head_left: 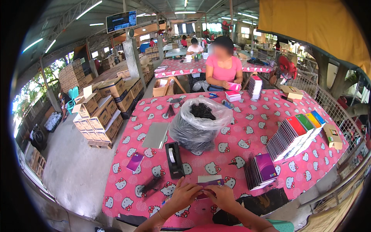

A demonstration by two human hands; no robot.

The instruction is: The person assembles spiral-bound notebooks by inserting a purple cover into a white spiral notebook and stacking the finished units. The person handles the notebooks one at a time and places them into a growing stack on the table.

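My left hand (184,195) and my right hand (221,195) meet over a small spiral notebook (210,181) with a white page and a purple cover, at the near edge of a pink cartoon-print table (247,133). Both hands pinch the notebook's near edge. A black tape dispenser (174,159) stands just beyond my left hand. A stack of purple-covered spiral notebooks (262,170) lies to the right of my right hand.
A clear plastic bag of black pieces (199,123) sits mid-table beside a grey sheet (156,135). A long row of coloured notebooks (295,135) leans at the right. A person in a pink shirt (223,69) works at the far side. Cardboard boxes (101,110) are stacked on the left.
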